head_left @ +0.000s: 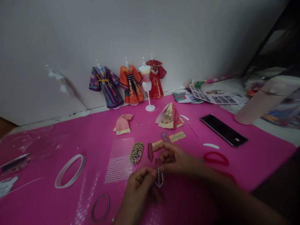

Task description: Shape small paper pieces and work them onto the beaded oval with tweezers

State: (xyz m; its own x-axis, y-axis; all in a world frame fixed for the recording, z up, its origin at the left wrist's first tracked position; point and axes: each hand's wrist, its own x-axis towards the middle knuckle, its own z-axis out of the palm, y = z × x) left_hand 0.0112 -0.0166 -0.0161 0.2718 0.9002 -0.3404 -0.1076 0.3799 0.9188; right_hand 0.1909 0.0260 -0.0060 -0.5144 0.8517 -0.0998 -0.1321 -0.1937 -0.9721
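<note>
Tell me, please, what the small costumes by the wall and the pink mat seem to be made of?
The small costumes look like folded printed paper: crisp edges, flat matte patterns, though fabric cannot be ruled out. The pink mat looks like smooth plastic or coated sheet, with a faint sheen and light reflections.

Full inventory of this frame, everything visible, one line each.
mat: 1, pink, covers table
dressed doll stands: 3, purple, orange, red, by wall
bare stand: 1, white, between orange and red
paper top: 1, pink, mid mat
folded skirt: 1, cream-red, mid mat
gem sheet: 1, clear, left of hands
bead oval: 1, multicolour, beside sheet
tape rolls: 2, whitish, left front
phone: 1, black, right
scissors: 1, red, right of hands
leaflet: 1, far right
left hand: on gem strip
right hand: on small red piece
</note>
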